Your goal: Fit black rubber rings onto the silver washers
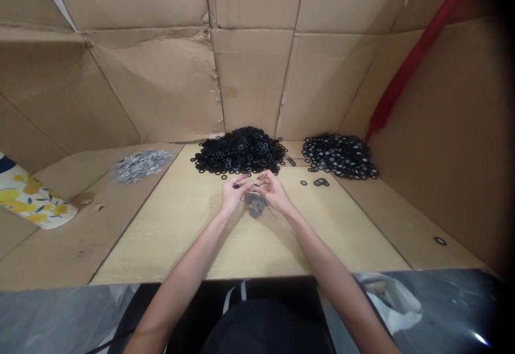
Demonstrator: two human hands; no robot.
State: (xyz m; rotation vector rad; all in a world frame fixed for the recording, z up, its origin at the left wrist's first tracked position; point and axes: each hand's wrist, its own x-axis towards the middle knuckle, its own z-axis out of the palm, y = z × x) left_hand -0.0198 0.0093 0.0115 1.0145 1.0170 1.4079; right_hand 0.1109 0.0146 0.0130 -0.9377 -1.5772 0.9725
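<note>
My left hand (230, 197) is closed above the middle of the board, with a small black ring (236, 186) at its fingers. My right hand (274, 192) meets it from the other side, thumb and fingertips pinched together. What lies between those right fingertips is too small to make out. Just below both hands a little heap of grey discs (256, 209) rests on the board, partly covered by the fingers. Beyond the fingertips spreads a large pile of black rings (241, 150).
Grey flat discs (141, 165) are heaped at left. Black rings with pale centres (340, 155) form a pile at right, near several loose rings (321, 182). One ring (440, 241) lies far right. A patterned cylinder (36, 196) stands at left. Cardboard walls (253, 80) enclose the board.
</note>
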